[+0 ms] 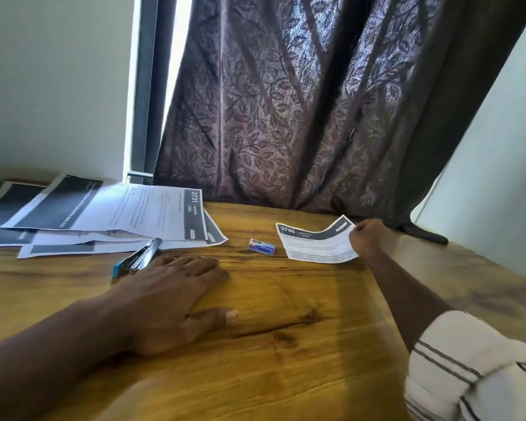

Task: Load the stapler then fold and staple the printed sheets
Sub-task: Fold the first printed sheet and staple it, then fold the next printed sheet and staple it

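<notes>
Being pinched at its right edge by the curled fingers of the right hand [366,238], a small, apparently folded sheet [316,243] headed 2705 is being held low over the far side of the wooden table [286,329], one corner curling upward. It is being judged light, thin and floppy, best taken at an edge or along the crease. The left hand [170,299] is being rested flat on the table, fingers straight and holding nothing, just beside the stapler [137,258], whose chrome top and blue end are being judged hard, smooth and weighty, to be grasped round the body. A small cardboard staple box [261,247] is lying between the hands. Loose printed sheets [110,217] are being left fanned at far left, beside a dark leaf-patterned curtain [316,101].
</notes>
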A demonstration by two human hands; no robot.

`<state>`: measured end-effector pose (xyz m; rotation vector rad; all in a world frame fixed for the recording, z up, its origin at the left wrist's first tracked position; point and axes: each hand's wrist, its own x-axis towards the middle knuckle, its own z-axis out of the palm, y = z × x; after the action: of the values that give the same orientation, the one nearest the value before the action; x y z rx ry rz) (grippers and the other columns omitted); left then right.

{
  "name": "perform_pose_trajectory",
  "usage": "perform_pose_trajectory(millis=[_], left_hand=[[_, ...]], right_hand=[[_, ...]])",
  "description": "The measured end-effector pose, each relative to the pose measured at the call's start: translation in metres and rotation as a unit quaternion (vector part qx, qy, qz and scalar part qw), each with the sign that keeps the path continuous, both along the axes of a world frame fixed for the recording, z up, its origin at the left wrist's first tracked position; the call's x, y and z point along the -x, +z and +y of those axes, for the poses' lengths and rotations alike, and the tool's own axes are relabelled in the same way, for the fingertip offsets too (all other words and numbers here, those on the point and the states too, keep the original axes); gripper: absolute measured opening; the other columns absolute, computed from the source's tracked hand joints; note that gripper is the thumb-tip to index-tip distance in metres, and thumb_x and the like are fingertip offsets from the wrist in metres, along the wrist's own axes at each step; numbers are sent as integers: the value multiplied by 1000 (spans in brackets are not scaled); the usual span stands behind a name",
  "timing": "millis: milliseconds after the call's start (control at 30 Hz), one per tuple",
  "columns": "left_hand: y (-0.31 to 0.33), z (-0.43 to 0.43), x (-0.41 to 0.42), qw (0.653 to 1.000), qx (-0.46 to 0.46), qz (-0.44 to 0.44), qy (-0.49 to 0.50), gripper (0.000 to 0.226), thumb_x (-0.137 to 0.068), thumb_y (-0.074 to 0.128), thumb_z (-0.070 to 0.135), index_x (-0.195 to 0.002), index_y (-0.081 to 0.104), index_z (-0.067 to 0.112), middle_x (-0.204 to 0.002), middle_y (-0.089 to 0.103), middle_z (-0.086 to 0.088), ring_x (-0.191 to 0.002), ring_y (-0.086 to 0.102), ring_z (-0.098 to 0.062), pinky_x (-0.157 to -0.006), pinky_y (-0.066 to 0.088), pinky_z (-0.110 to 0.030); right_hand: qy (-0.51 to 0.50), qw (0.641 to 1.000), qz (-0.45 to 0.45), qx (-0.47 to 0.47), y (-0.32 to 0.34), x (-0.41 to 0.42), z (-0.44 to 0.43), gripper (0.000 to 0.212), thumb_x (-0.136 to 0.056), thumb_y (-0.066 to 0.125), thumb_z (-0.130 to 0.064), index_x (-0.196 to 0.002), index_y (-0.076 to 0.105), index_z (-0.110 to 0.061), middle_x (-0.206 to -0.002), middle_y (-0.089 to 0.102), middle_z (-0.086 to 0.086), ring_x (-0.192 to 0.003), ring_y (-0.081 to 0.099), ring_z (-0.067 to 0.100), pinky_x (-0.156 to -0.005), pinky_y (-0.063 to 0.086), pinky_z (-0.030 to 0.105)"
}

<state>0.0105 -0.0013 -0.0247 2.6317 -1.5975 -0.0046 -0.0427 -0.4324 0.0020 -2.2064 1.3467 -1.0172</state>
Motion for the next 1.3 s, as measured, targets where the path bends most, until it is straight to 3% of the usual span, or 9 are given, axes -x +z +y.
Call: perform_pose_trajectory(millis=[167, 300, 433, 733, 833, 967, 1133, 1200, 1300], left_hand=[[6, 0, 7, 1000, -9, 1, 10, 101, -70, -3, 91, -159, 4, 44, -169, 5, 20, -156, 5, -5, -128, 3, -34], [7, 0, 9, 1000, -10, 13, 13, 97, -74, 2, 89, -160, 6, 43, -169, 6, 20, -156, 5, -5, -128, 4, -33], [6, 1, 7, 1000, -12, 22, 12, 96, -76, 5, 91, -159, 6, 44, -170, 6, 18, -156, 7, -7, -129, 6, -36], [4, 0, 5, 999, 10, 32, 8, 79, -92, 25, 80, -160, 14, 40, -170, 14, 11, -156, 13, -14, -128, 13, -44], [5, 0, 4, 999, 33, 33, -7, 78, -91, 25, 81, -156, 27, 38, -165, 28, 10, -151, 29, -17, -123, 28, -48], [6, 2, 0, 994, 108, -5, -30, 67, -92, 29, 78, -133, 57, 33, -138, 59, 14, -128, 54, -11, -106, 46, -38], [6, 2, -1, 995, 90, -12, -35, 59, -95, 38, 72, -136, 54, 34, -141, 58, 11, -131, 51, -14, -109, 44, -41], [5, 2, -2, 995, 87, -14, -36, 59, -94, 38, 72, -137, 53, 34, -142, 57, 9, -132, 49, -16, -110, 43, -45], [5, 0, -2, 995, 91, -22, -39, 57, -94, 38, 72, -132, 56, 33, -137, 59, 5, -129, 52, -19, -108, 44, -46]], right_hand=[[20, 999, 21, 42, -32, -6, -25, 28, -70, 45, -27, -75, 65, -8, -91, 72, 21, -85, 68, 41, -73, 54, 40], [6, 993, 54, 104, -29, 11, 12, 27, -91, 57, -23, -103, 69, -1, -113, 65, 23, -107, 60, 43, -88, 49, 44], [38, 978, 26, 203, -26, 19, 29, 31, -90, 62, -20, -120, 66, -14, -120, 56, 16, -115, 54, 38, -97, 47, 50], [257, 892, -108, 354, -11, 6, 121, 26, -89, 62, -12, -114, 71, -15, -111, 60, 6, -106, 57, 23, -91, 46, 40], [326, 882, -121, 318, -5, -7, 160, 21, -90, 63, -11, -108, 73, -17, -106, 63, 1, -103, 56, 15, -90, 43, 29], [395, 902, -63, 161, 3, -38, 206, 13, -92, 64, -22, -101, 73, -22, -97, 67, -5, -89, 62, 9, -81, 49, 27], [357, 930, 84, -3, 14, -93, 243, 36, -93, 62, -46, -83, 66, -12, -80, 69, 1, -81, 66, 22, -62, 45, 31], [334, 934, 125, -10, 19, -111, 252, 38, -93, 60, -52, -96, 64, -14, -98, 68, 8, -93, 65, 27, -64, 44, 31], [324, 926, 186, -52, 19, -132, 259, 72, -89, 63, -62, -136, 55, -8, -139, 60, 12, -123, 59, 33, -96, 50, 41]])
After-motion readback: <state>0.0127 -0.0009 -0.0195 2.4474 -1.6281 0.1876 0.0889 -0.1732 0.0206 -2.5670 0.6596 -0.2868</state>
